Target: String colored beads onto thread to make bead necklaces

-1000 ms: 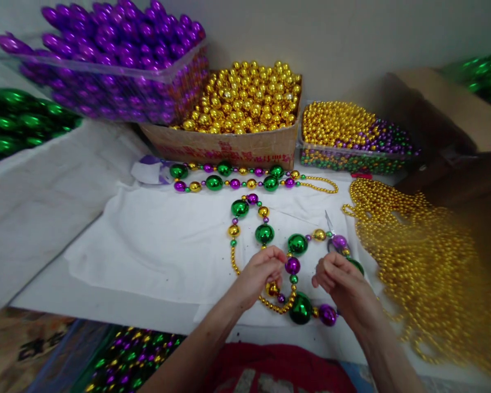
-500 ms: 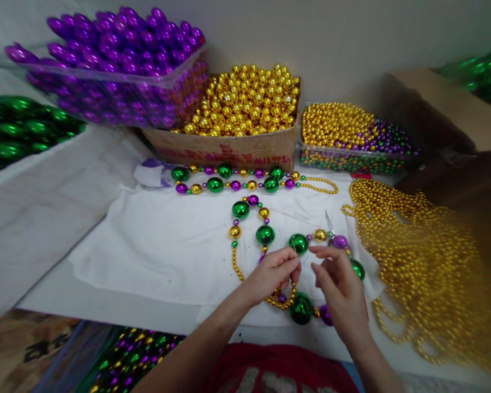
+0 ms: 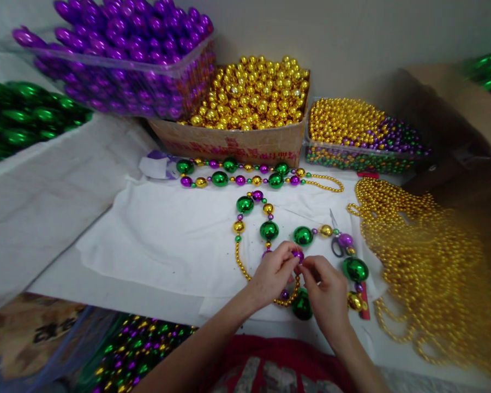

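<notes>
My left hand (image 3: 275, 271) is closed in a pinch on a bead necklace, close to a purple bead (image 3: 298, 255) and a strand of small gold beads (image 3: 298, 284). Fingertips of my right hand (image 3: 326, 289) are pinched together right beside it, and what they grip is too small to make out. Around both hands the necklace lies in loops on white cloth. Its large green beads (image 3: 303, 236) alternate with gold beads (image 3: 325, 231) and purple ones. Part of it is hidden beneath my hands. Scissors (image 3: 337, 246) lie partly under the necklace on the right.
A second bead necklace (image 3: 240, 180) lies stretched out behind. Beyond it stand a tub of purple beads (image 3: 106, 61), a cardboard box (image 3: 229, 143) of gold beads and a tub of small mixed beads (image 3: 360, 155). Many gold bead strands (image 3: 417, 273) are heaped at the right.
My right hand has moved left to meet my left hand, its spread fingers now pinched together. A purple bead now shows at the left fingertips. The view has shifted slightly.
</notes>
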Available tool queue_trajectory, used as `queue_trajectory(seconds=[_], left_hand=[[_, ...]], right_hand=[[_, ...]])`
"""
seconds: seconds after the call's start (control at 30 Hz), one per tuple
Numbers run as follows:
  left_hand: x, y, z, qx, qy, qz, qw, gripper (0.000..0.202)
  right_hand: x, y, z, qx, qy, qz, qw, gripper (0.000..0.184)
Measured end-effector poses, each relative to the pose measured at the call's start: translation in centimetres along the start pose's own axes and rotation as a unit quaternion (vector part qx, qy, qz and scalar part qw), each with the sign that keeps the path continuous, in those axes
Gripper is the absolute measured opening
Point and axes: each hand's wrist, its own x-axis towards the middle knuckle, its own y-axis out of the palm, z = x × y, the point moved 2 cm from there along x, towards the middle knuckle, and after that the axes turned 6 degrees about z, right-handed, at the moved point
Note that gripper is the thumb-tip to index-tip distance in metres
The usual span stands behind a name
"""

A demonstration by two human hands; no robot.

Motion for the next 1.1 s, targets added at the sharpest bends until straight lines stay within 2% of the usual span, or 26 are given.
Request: queue_trajectory(seconds=[0.23, 0.3, 0.4, 0.53, 0.63, 0.7, 0.77, 0.87, 0.9, 0.97, 1.1], left_hand=[[-0.5, 0.0, -0.2, 0.037, -0.005, 0.011, 0.999, 0.051], [-0.7, 0.0, -0.2, 0.057, -0.001, -0.004, 0.998, 0.056], [-1.0, -0.2, -0.4, 0.094, -0.005, -0.039, 0.995, 0.057], [-1.3, -0.5, -1.1, 0.107, -0.013, -0.046, 0.993, 0.05], [-1.2, -0.9, -1.5, 0.118, 0.012, -0.048, 0.992, 0.03], [-1.0, -1.1, -1.4, 0.139, 0.034, -0.041, 0.989, 0.016], [-0.7, -1.2, -1.1, 0.17, 0.058, -0.03, 0.983, 0.015], [-0.5, -1.0, -0.8, 0.211, 0.102, -0.025, 0.972, 0.021], [-0.6, -0.9, -0.8, 0.218, 0.112, -0.025, 0.969, 0.022], [-0.7, -0.7, -0.9, 0.22, 0.118, -0.024, 0.968, 0.023], [-1.0, -0.5, -1.3, 0.211, 0.112, 0.004, 0.971, 0.015]], right_hand=[[-0.5, 0.4, -0.3, -0.099, -0.062, 0.006, 0.993, 0.018], [-0.6, 0.5, -0.5, -0.124, -0.073, 0.012, 0.99, 0.019], [-0.7, 0.7, -0.9, -0.142, -0.079, 0.007, 0.987, 0.018], [-0.7, 0.5, -1.3, -0.139, -0.068, 0.014, 0.988, 0.019], [-0.6, 0.0, -1.3, -0.062, -0.035, 0.06, 0.996, 0.019], [-0.5, -0.2, -1.5, 0.048, 0.015, 0.106, 0.993, 0.017], [-0.5, -0.3, -1.8, 0.183, 0.092, 0.14, 0.969, 0.015], [-0.6, -0.2, -2.3, 0.352, 0.202, 0.133, 0.904, 0.02], [-0.7, -0.2, -2.5, 0.383, 0.222, 0.123, 0.888, 0.022], [-0.7, 0.0, -2.6, 0.41, 0.237, 0.106, 0.874, 0.026], [-0.7, 0.2, -2.5, 0.408, 0.242, 0.09, 0.876, 0.028]])
